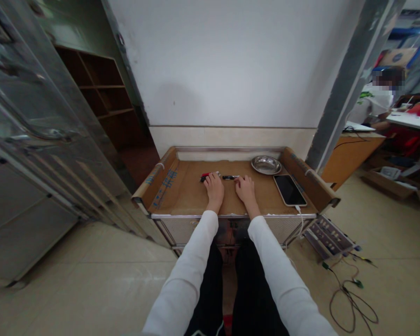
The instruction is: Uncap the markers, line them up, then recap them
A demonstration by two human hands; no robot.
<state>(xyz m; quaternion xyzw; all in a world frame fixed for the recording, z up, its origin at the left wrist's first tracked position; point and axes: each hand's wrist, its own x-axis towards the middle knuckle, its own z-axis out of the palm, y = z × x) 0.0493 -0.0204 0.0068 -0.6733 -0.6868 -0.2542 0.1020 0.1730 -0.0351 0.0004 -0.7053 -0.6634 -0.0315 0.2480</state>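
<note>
My left hand (214, 190) rests at the middle of a cardboard-covered tabletop, its fingers curled over a small group of red and black pens (203, 177). These pens stick out to the left of the fingers, and their middle is hidden. Just to the right, a black pen (228, 177) lies crosswise. The fingers of my right hand (245, 189) close around that pen's right end. Both palms face down, and the hands are a little apart.
A shiny metal dish (266, 164) stands at the back right. Before it lies a phone (290, 190) with a white cable (301, 219). Raised cardboard-wrapped sides (157, 179) bound the cart. On the right floor are an electrical box (331, 238) and loose wires (353, 303); a person (374, 100) sits beyond.
</note>
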